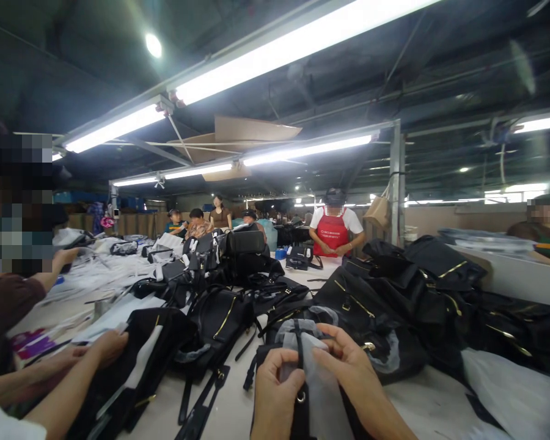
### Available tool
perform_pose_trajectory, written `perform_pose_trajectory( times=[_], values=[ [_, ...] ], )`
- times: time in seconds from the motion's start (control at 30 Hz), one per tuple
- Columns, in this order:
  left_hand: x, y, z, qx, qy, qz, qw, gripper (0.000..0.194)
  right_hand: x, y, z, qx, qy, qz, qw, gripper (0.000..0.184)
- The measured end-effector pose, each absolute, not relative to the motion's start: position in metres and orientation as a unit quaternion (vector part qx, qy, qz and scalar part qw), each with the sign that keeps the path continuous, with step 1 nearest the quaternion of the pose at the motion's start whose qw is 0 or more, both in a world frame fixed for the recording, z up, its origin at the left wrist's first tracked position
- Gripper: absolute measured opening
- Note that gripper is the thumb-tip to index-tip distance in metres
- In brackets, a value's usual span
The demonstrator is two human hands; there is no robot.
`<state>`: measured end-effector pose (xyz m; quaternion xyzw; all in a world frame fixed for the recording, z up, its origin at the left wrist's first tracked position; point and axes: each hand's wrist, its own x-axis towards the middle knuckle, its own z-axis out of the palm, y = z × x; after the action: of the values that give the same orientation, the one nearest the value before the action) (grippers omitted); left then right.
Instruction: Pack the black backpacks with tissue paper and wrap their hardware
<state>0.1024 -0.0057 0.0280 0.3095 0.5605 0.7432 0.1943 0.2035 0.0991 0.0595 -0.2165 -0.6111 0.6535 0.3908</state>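
Note:
Right in front of me lies a black bag (256, 400) with a thin black strap (299, 348) and a sheet of translucent wrapping film (323, 391) over its middle. My left hand (279, 388) is closed, thumb and fingers bent together at the strap. On the other side, my right hand (355, 366) pinches the film beside the strap, its fingers curled. A metal ring shows on the strap below my left thumb. Just beyond my hands, another black bag (348, 293) with a gold zip and film-wrapped handle leans on the pile.
At left, a co-worker's hands (103, 349) hold a black bag (158, 342) with white paper. Black bags (440, 275) pile up on the right, near a white plastic sheet (513, 391). A person in a red apron (332, 233) stands across the table (231, 397).

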Motion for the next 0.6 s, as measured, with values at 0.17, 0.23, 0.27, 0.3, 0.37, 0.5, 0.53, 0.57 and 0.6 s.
perform_pose_trajectory(
  times=[0.17, 0.23, 0.27, 0.3, 0.37, 0.5, 0.53, 0.57, 0.6],
  values=[
    [0.105, -0.003, 0.028, 0.281, 0.555, 0.758, 0.197, 0.023, 0.202, 0.1, 0.063, -0.226, -0.573, 0.65, 0.445, 0.054],
    [0.106, -0.003, 0.028, 0.273, 0.542, 0.767, 0.207, 0.025, 0.205, 0.098, 0.063, -0.22, -0.56, 0.684, 0.413, 0.057],
    [0.107, -0.002, 0.027, 0.269, 0.537, 0.771, 0.212, 0.026, 0.208, 0.097, 0.063, -0.212, -0.552, 0.709, 0.385, 0.058],
    [0.107, -0.002, 0.026, 0.266, 0.534, 0.773, 0.216, 0.027, 0.211, 0.096, 0.061, -0.199, -0.547, 0.733, 0.353, 0.059],
    [0.107, -0.001, 0.024, 0.266, 0.536, 0.771, 0.216, 0.028, 0.217, 0.096, 0.057, -0.177, -0.559, 0.756, 0.29, 0.06],
    [0.106, -0.001, 0.025, 0.286, 0.554, 0.755, 0.2, 0.03, 0.22, 0.104, 0.045, -0.166, -0.616, 0.727, 0.253, 0.053],
    [0.105, -0.002, 0.027, 0.291, 0.563, 0.75, 0.19, 0.031, 0.219, 0.106, 0.043, -0.167, -0.622, 0.72, 0.259, 0.05],
    [0.105, -0.003, 0.028, 0.294, 0.572, 0.744, 0.179, 0.032, 0.218, 0.106, 0.042, -0.165, -0.63, 0.713, 0.26, 0.049],
    [0.104, -0.003, 0.03, 0.298, 0.58, 0.739, 0.169, 0.032, 0.216, 0.106, 0.041, -0.161, -0.64, 0.705, 0.259, 0.05]
  ],
)
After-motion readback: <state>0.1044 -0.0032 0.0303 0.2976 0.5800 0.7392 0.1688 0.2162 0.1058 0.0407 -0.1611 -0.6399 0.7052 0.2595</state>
